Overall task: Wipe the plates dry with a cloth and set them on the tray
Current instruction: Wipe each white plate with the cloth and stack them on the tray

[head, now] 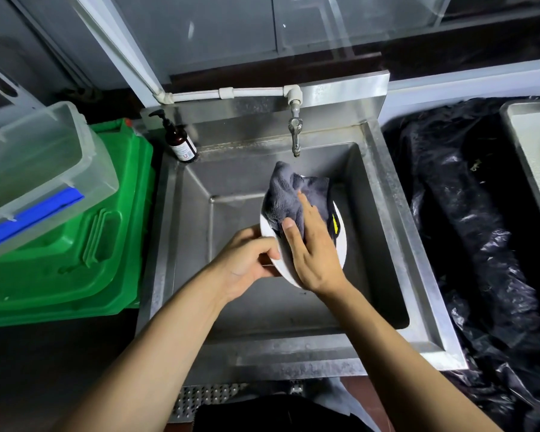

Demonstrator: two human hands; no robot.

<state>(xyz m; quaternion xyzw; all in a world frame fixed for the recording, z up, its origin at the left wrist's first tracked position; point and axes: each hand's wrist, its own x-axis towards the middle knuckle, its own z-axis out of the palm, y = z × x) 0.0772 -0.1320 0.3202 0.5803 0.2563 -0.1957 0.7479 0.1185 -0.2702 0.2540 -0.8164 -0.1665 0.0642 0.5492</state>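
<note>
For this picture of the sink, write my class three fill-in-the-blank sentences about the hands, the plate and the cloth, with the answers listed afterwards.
1. The left hand grips the white plate by its ____.
2. The right hand presses a ____ cloth against the plate.
3. The plate is held above the steel ____, below the tap.

Missing words: rim; grey; sink

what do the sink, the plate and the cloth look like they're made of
Sink: looks like stainless steel, brushed and dull, with grey reflections, folded edges and water stains.
Plate: smooth glossy white, probably glazed ceramic, though melamine can't be ruled out.
Cloth: dark grey fabric with a fuzzy pile, likely microfibre or terry; it bunches softly under the right hand.
</note>
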